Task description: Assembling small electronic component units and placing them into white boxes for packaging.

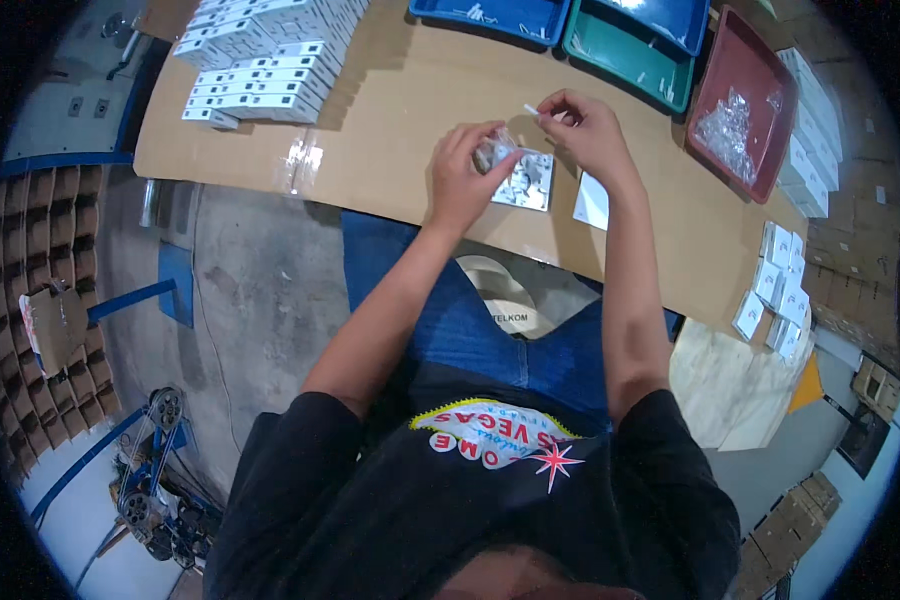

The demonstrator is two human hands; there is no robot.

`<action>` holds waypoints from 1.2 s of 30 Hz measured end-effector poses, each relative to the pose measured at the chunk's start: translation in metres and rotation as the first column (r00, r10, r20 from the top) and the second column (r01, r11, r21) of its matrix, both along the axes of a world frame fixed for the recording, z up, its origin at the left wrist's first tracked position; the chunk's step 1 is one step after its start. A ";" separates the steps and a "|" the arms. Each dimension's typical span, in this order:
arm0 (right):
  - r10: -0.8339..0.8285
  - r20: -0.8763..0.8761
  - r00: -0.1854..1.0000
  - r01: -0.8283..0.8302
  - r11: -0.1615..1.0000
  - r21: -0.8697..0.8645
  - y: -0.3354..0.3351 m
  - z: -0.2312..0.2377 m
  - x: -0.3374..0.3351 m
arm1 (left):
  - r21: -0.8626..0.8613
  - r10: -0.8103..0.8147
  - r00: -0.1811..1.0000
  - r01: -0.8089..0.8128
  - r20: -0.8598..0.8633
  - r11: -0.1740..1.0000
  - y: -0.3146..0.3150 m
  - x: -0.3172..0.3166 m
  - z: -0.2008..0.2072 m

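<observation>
At the table's near edge, my left hand (460,180) has its fingers closed round a crumpled clear plastic bag (493,150). Beneath that bag lies a shallow white box (538,190) with small grey and white pieces in it, partly covered by the hand. To its right, my right hand (588,138) pinches a thin white stick-like piece (532,110) between thumb and fingertips; its exact kind is too small to tell. A flat white panel (592,202), perhaps a box lid, rests on the table below the right wrist.
White boxes (270,85) are stacked high at the back left. Along the far edge stand a blue tray (490,22), a green tray (620,68) and a red tray (708,85) with clear plastic bags (727,138). Small white boxes (770,285) sit at the right.
</observation>
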State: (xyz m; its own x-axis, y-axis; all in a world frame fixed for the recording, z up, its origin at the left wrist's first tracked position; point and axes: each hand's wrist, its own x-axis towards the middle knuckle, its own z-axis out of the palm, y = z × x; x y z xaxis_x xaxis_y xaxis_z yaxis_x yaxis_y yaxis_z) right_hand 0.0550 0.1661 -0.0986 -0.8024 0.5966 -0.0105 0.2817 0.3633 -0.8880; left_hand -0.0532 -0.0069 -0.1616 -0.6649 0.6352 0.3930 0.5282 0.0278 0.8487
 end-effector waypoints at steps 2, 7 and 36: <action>-0.002 -0.005 1.000 0.001 1.000 -0.015 -0.013 -0.006 0.013 | -0.010 0.005 1.000 -0.005 0.006 1.000 -0.001 0.003 0.002; -0.068 0.032 0.997 0.068 0.997 -0.025 -0.040 0.001 0.019 | 0.006 -0.023 0.997 0.024 -0.070 1.000 -0.002 0.002 0.001; -0.118 0.042 0.992 0.093 0.922 0.376 0.066 -0.003 -0.080 | -0.028 -0.010 0.999 0.009 -0.030 1.000 -0.006 0.003 0.009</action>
State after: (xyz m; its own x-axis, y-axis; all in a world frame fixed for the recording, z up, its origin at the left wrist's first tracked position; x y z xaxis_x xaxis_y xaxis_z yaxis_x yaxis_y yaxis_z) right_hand -0.0254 0.2317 -0.1015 -0.7397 0.6482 0.1808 0.3873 0.6298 -0.6733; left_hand -0.0506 -0.0126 -0.1527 -0.6466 0.6526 0.3949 0.5540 0.0459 0.8313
